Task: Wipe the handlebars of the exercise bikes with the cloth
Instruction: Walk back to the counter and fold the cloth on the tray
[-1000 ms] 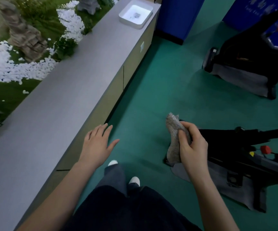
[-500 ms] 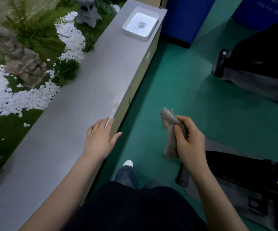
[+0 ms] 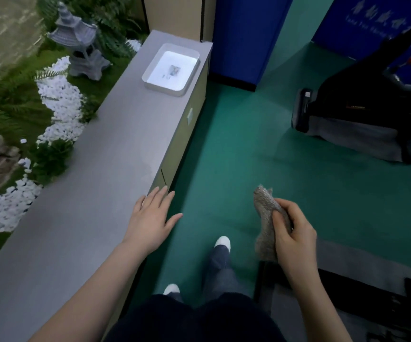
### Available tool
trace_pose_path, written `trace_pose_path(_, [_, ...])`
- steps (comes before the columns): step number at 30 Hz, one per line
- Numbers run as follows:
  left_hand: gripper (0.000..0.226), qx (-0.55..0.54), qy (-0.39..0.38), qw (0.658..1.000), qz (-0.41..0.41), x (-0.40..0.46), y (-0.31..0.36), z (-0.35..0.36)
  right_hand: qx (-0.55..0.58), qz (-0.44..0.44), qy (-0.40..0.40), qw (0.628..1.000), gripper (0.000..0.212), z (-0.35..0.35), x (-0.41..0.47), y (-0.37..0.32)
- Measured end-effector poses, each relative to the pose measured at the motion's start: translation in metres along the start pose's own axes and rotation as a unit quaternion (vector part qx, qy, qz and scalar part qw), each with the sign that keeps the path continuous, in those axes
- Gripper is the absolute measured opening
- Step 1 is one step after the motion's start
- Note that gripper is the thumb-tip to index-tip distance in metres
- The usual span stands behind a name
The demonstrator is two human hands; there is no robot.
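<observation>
Your left hand (image 3: 152, 223) hangs flat-fingered and empty over the grey counter (image 3: 81, 218) edge at lower centre. Right of it, your right hand (image 3: 290, 240) grips the bunched cloth (image 3: 265, 211). You've walked on: the next exercise bike (image 3: 362, 104) now looms upper right (handlebars out of view), unwiped.

Both forearms are bare, no sleeves showing. The person wears dark navy trousers (image 3: 218, 270) and white-toed shoes (image 3: 222, 242), under a dark top (image 3: 194, 322).
</observation>
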State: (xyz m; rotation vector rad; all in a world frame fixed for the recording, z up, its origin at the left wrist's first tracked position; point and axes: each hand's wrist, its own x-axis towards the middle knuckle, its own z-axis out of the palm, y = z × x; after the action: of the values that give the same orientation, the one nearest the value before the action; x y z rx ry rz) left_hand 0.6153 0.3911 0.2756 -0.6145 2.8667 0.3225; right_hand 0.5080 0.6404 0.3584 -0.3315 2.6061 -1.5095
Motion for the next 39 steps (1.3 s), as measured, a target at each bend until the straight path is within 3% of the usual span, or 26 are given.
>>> trace_pose_path(8, [0.067,0.027,0.030,0.999,0.033,0.123,0.094,-0.033,0.023,0.006,0.020,1.000,0.024,-0.059,0.138,0.016])
trace_pose_path(13, [0.067,0.041,0.022,0.999,0.028,0.174,0.120,-0.042,0.033,0.014,0.017,0.999,0.020,-0.072,0.204,0.026])
trace_pose_path(39, [0.066,-0.056,0.038,0.976,-0.207,0.526,0.127,-0.109,0.010,-0.050,-0.107,0.993,0.023,-0.019,0.642,0.013])
